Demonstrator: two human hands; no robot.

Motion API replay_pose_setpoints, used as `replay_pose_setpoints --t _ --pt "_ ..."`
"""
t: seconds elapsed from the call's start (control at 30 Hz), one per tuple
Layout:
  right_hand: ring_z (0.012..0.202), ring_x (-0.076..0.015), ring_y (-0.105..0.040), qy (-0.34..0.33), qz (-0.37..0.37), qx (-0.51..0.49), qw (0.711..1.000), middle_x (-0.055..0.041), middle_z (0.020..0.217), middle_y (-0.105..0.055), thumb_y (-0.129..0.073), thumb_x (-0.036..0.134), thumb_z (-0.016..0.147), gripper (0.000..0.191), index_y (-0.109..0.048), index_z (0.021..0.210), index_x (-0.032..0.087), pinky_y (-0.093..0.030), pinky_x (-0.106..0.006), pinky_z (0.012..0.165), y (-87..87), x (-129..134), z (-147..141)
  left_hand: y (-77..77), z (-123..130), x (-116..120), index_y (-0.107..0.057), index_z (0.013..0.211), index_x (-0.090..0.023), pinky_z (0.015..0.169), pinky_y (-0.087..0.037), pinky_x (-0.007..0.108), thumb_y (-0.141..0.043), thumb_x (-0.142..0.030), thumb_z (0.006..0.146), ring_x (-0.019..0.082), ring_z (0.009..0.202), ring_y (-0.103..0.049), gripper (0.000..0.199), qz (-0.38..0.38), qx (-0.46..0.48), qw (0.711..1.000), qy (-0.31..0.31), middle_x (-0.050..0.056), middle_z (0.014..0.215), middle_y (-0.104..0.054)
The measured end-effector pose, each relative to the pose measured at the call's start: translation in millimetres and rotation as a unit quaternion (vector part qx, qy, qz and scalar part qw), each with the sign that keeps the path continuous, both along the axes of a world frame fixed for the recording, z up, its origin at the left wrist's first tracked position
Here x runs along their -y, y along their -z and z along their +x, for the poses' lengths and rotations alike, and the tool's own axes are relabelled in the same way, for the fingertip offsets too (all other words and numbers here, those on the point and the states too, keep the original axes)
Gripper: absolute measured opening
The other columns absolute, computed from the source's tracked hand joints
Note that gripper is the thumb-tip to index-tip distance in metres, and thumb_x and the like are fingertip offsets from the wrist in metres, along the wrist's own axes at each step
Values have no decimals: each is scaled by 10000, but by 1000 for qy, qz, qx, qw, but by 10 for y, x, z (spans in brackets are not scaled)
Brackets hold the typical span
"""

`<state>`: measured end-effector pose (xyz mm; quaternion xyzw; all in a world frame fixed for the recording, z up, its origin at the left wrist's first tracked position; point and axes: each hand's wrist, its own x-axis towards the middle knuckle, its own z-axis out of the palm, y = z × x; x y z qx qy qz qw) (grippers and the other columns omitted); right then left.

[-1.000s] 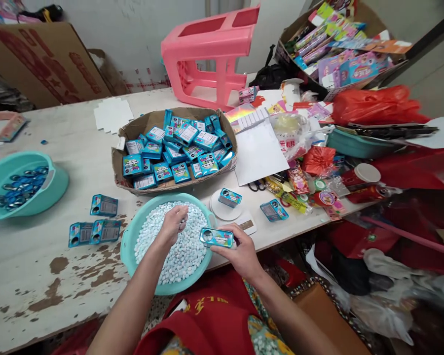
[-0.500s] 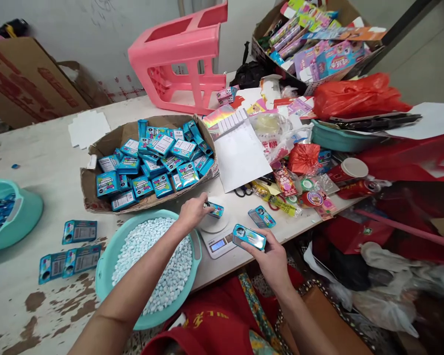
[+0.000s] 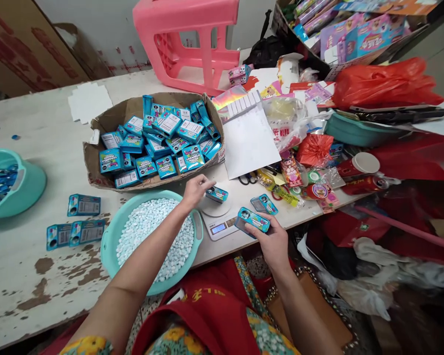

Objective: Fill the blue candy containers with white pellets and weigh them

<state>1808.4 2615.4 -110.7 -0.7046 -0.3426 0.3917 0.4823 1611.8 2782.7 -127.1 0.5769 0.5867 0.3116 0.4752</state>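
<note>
My right hand (image 3: 274,241) grips a blue candy box (image 3: 259,220) lettered "CARAMELO MACIZO", thumb and fingers around its lower side. Another blue candy box (image 3: 216,194) lies on the round plate of a small kitchen scale (image 3: 225,228), whose display is lit. At the left end of that box is my left hand (image 3: 197,191), its fingers pinched together; anything between them is too small to make out. Under my left forearm stands a turquoise basin (image 3: 107,246) of small pale-blue candies (image 3: 148,224). One more candy box (image 3: 264,204) lies right of the scale.
A cardboard box (image 3: 155,185) heaped with blue candy boxes stands behind the basin. Three more candy boxes (image 3: 84,205) lie left, near a second turquoise basin (image 3: 35,185) of blue wrapped pieces. Scissors (image 3: 247,179), packets and a red can (image 3: 366,184) crowd the right. A pink stool (image 3: 192,15) lies behind.
The view has shifted, so the table's things sit higher in the picture. My left hand stays at the box on the scale, fingers still pinched. My right hand keeps its candy box.
</note>
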Motion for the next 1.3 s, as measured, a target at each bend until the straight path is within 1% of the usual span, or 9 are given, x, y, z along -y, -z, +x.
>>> replay_pose_setpoints --t 0.13,0.23,0.37,0.47,0.6,0.77,1.0,1.17,1.3 --pt "803 -187 -601 23 4 -7 1000 -42 902 -655 -799 391 612 476 -627 1001 176 -499 -373 786 -15 37 1 -188 -348 197 -466 664 -169 376 -139 186 -618 -570 730 28 358 -225 434 -163 246 952 -77 -70 485 -344" --pt "793 -182 -601 38 -2 12 999 -37 893 -664 -804 389 608 471 -640 998 182 -492 -369 792 -24 60 13 -299 -847 480 -481 731 -166 367 -153 170 -589 -558 765 32 375 -268 409 -178 267 940 -114 -65 516 -361" --pt "824 -189 -602 45 3 23 999 -41 913 -672 -802 383 614 461 -646 1001 186 -483 -370 809 9 75 -7 -197 -1458 882 -484 736 -175 410 -226 186 -572 -460 793 63 429 -325 303 -146 48 977 -145 -52 544 -384" --pt "805 -182 -603 48 7 22 999 -34 901 -670 -806 386 603 473 -646 1000 184 -482 -371 814 52 69 -55 -65 -1633 1081 -503 750 -187 507 -317 221 -481 -417 846 123 543 -460 251 -96 -192 974 -68 -10 610 -497" --pt "770 -177 -599 42 6 12 999 -28 864 -666 -808 386 600 482 -644 1005 181 -489 -370 792 89 52 -107 -36 -1524 1169 -543 943 -202 553 -325 265 -314 -386 923 201 674 -568 294 -62 -429 897 85 51 800 -638" --pt "772 -178 -599 41 8 -1 999 -29 861 -661 -807 379 603 486 -638 1013 180 -494 -363 776 112 29 -91 -167 -1399 1132 -590 1041 -212 670 -402 310 -362 -364 919 270 957 -580 300 7 -510 844 168 87 1042 -655" --pt "808 -179 -590 36 3 9 999 -33 900 -650 -801 384 612 473 -633 1006 184 -485 -361 789 139 -15 -34 -298 -958 652 -592 1104 -202 872 -430 352 -457 -369 899 234 1038 -552 296 152 -353 912 146 84 1113 -622" --pt "795 -194 -596 17 -25 30 999 -41 884 -655 -789 425 608 501 -636 1014 176 -488 -386 787 87 -66 -106 -171 -152 233 -485 1266 -258 947 -405 413 -579 -247 818 258 1182 -467 458 180 -340 875 295 102 1259 -515" --pt "780 -207 -602 -3 -7 56 998 -51 878 -661 -786 455 592 530 -646 1016 168 -492 -397 772 198 -261 -259 -214 -306 179 -520 1160 -213 841 -470 334 -551 -251 827 219 1024 -562 337 151 -322 906 228 80 1100 -585"
